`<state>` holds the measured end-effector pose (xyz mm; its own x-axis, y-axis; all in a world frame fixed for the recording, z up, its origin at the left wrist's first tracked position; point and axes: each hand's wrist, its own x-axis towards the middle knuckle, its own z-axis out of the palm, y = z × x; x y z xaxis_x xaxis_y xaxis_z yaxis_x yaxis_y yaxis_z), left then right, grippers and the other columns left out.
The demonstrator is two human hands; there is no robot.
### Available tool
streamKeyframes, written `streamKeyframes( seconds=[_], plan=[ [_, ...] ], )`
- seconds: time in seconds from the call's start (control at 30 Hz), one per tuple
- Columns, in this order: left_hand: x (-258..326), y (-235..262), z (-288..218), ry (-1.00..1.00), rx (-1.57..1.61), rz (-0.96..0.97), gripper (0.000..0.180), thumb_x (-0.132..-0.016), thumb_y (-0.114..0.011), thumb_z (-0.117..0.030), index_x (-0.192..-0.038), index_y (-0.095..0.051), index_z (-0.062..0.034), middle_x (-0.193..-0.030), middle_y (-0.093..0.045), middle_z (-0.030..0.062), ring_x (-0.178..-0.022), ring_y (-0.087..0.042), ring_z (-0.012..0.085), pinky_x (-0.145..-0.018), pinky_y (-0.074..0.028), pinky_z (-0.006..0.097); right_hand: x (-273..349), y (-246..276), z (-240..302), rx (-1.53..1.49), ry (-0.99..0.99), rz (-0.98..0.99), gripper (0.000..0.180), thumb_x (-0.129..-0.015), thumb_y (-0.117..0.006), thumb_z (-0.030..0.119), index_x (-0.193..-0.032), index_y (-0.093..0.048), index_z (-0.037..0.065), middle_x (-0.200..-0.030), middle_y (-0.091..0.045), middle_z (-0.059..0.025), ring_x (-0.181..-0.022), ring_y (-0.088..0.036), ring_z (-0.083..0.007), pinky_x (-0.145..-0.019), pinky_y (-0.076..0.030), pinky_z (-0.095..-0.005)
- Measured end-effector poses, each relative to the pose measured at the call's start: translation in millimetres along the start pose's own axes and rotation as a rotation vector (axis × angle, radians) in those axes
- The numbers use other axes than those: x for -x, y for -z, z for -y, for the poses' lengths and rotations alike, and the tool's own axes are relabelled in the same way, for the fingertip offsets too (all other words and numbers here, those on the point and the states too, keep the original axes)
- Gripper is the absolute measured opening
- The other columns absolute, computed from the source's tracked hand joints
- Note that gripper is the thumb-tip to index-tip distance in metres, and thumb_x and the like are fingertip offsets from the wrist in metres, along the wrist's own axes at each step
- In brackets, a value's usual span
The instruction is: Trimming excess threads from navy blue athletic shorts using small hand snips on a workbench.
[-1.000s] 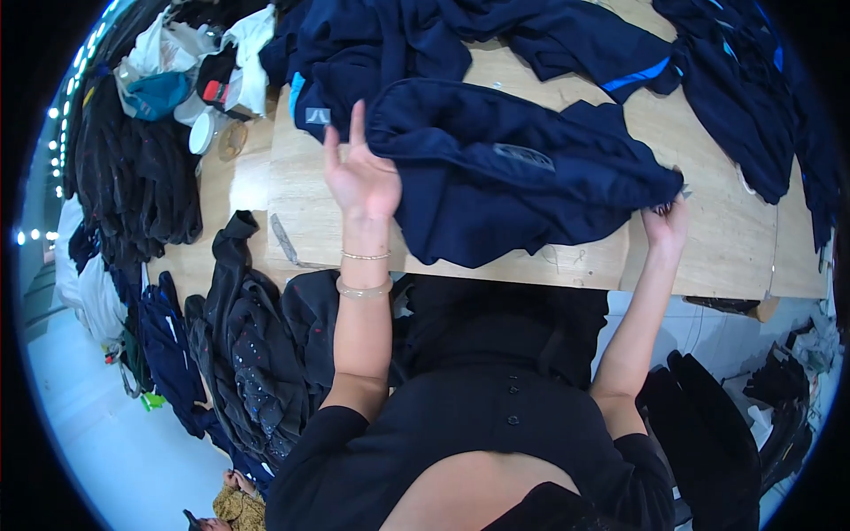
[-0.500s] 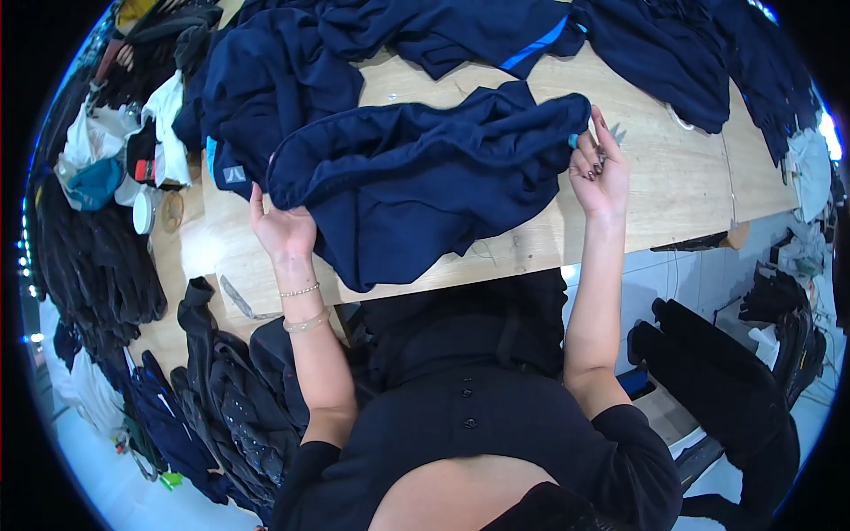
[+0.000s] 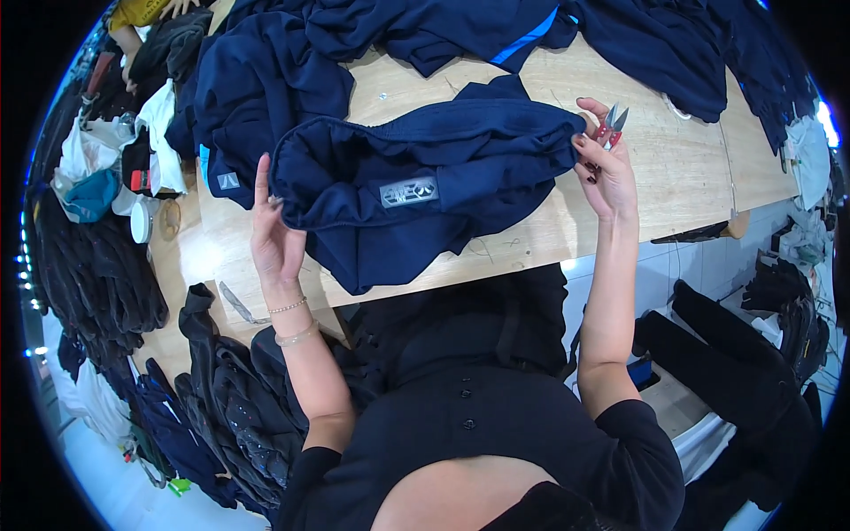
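Observation:
Navy pants [image 3: 376, 252] hang stretched between my hands over the near edge of the table, the elastic waistband [image 3: 478, 122] facing up and opened. A silvery printed label patch [image 3: 409, 192] shows inside the waist. At the left end, my left hand [image 3: 279, 239] grips the waistband, with thumb and forefinger showing and the other fingers partly hidden by cloth. My right hand [image 3: 611, 181] pinches the right end of the waistband. Small red-handled scissors [image 3: 611, 128] also sit in my right hand, their blades pointing up and away from the cloth.
More navy garments [image 3: 266, 84] lie heaped along the far side of the wooden table [image 3: 567, 226]. Dark clothes [image 3: 93, 265] pile up at the left, and black garments [image 3: 226, 389] lie near my left arm. Another person's hand [image 3: 180, 7] shows at the far left.
The waistband has been opened and turned so its inside and the label patch now show. My right hand has rotated, bringing the scissors up into clear view.

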<state>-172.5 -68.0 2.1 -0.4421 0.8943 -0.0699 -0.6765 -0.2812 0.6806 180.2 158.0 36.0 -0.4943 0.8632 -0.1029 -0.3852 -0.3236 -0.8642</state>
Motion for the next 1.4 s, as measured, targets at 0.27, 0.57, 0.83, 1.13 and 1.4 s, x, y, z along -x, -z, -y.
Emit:
streamKeyframes(
  seconds=[0.27, 0.57, 0.83, 1.13, 1.4],
  plan=[
    [2, -16, -2, -0.787, -1.573, -0.636, 0.042, -0.079, -0.06, 0.008, -0.12, -0.058, 0.0003, -0.112, -0.062, 0.0094, -0.074, -0.054, 0.0106, -0.061, -0.042, 0.019, -2, 15, -6, 1.082, 0.706, -0.709, 0.031, -0.07, -0.066, -0.007, -0.099, -0.059, 0.003, -0.08, -0.049, 0.0004, -0.065, -0.042, -0.0085, -0.06, -0.039, -0.0202],
    [27, 25, 31, -0.593, -1.775, -0.504, 0.031, -0.068, -0.069, -0.005, -0.098, -0.064, -0.0086, -0.107, -0.056, 0.0073, -0.092, -0.058, 0.0252, -0.082, -0.045, 0.037, 24, 49, -52, 1.421, 0.553, -0.581, 0.025, -0.078, -0.066, -0.002, -0.101, -0.058, 0.002, -0.087, -0.058, -0.008, -0.074, -0.059, -0.0184, -0.067, -0.049, -0.0287],
    [26, 24, 38, -0.499, -1.713, -0.522, 0.03, -0.067, -0.066, -0.001, -0.096, -0.063, -0.0079, -0.106, -0.055, 0.0068, -0.082, -0.055, 0.0222, -0.074, -0.047, 0.033, 23, 45, -62, 1.356, 0.549, -0.546, 0.023, -0.078, -0.065, -0.003, -0.1, -0.059, 0.002, -0.087, -0.059, -0.0077, -0.073, -0.057, -0.0163, -0.068, -0.048, -0.0266],
    [28, 15, 38, -0.51, -1.655, -0.507, 0.026, -0.067, -0.065, 0.001, -0.092, -0.06, -0.0045, -0.1, -0.055, 0.0068, -0.079, -0.053, 0.0197, -0.074, -0.047, 0.031, 25, 42, -63, 1.284, 0.501, -0.545, 0.021, -0.079, -0.064, -0.005, -0.099, -0.059, 0.002, -0.083, -0.059, -0.0069, -0.073, -0.057, -0.0141, -0.068, -0.048, -0.0248],
    [39, -14, 40, -0.537, -1.564, -0.499, 0.019, -0.068, -0.064, 0.002, -0.072, -0.046, -0.0021, -0.07, -0.046, 0.0061, -0.058, -0.043, 0.0175, -0.056, -0.04, 0.028, 20, 37, -45, 1.159, 0.213, -0.567, 0.029, -0.078, -0.073, 0.007, -0.102, -0.056, 0.003, -0.076, -0.052, -0.0008, -0.066, -0.047, -0.0104, -0.064, -0.042, -0.022]
  ],
)
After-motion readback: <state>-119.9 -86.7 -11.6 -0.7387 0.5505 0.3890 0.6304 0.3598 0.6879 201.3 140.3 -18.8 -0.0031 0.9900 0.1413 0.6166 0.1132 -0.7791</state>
